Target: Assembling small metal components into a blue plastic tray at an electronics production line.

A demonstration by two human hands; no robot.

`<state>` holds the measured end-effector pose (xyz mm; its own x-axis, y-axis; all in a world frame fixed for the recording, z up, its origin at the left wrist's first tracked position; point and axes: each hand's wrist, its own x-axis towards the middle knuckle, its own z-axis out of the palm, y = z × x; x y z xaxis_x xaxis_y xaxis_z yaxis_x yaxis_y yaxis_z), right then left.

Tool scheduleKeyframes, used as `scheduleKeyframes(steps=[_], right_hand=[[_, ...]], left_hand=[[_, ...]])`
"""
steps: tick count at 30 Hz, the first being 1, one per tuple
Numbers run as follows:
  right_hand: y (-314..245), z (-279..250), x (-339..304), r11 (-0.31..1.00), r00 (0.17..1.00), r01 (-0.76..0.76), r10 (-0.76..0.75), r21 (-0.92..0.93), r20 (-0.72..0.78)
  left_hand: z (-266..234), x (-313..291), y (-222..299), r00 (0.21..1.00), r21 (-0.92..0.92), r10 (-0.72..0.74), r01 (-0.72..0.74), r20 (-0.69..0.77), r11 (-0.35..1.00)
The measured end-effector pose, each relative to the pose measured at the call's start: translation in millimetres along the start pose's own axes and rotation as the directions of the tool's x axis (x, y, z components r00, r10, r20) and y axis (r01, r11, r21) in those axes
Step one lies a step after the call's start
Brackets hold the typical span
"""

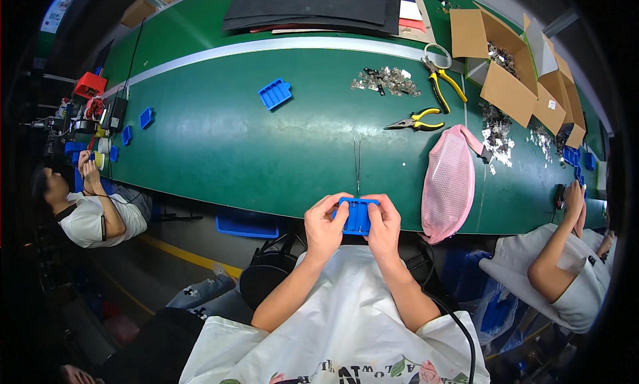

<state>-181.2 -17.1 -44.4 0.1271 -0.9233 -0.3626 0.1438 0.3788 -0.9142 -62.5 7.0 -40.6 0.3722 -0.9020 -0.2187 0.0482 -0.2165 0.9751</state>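
Close to my body at the table's near edge, my left hand [324,225] and my right hand [385,225] grip a small blue battery holder [357,217] from both sides. Both thumbs press along its upper part, and its long slots face up. Small metal bits seem to sit in the slots, too small to tell clearly. Just beyond the holder lie metal tweezers [358,165], pointing away from me. Another blue battery holder [275,94] rests farther off on the green table [219,144].
Right of my hands lies a pink mesh pouch [450,184]. Beyond are needle-nose pliers [418,121], yellow-handled pliers [442,84], a pile of metal clips [386,82] and cardboard boxes [509,84]. Co-workers sit left [100,211] and right [566,271]. Black sheets [313,4] lie at the back.
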Motion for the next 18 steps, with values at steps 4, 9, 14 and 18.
scheduleKeyframes(steps=[4, 9, 14, 18], right_hand=[[1.8, 1.3, -0.4, 1.000, 0.999, -0.023, 0.022, 0.018, 0.029], [3.1, -0.4, 6.7, 0.981, 0.987, 0.098, -0.074, -0.168, 0.145], [14.3, 0.0, 57.2, 0.532, 0.911, 0.259, -0.412, -0.806, 0.021], [15.0, 12.2, 79.7, 0.215, 0.926, 0.229, -0.350, -0.950, 0.144]], left_hand=[[-3.5, -0.2, 0.6, 0.997, -0.175, -0.009, 0.021, 0.070, 0.984], [-33.3, -13.4, -26.8, 0.967, -0.235, -0.178, 0.218, 0.182, 0.947], [-58.9, -11.4, -33.6, 0.996, -0.096, 0.088, -0.088, -0.003, 0.991], [-69.3, -9.5, -26.7, 0.986, -0.078, 0.164, -0.165, -0.016, 0.983]])
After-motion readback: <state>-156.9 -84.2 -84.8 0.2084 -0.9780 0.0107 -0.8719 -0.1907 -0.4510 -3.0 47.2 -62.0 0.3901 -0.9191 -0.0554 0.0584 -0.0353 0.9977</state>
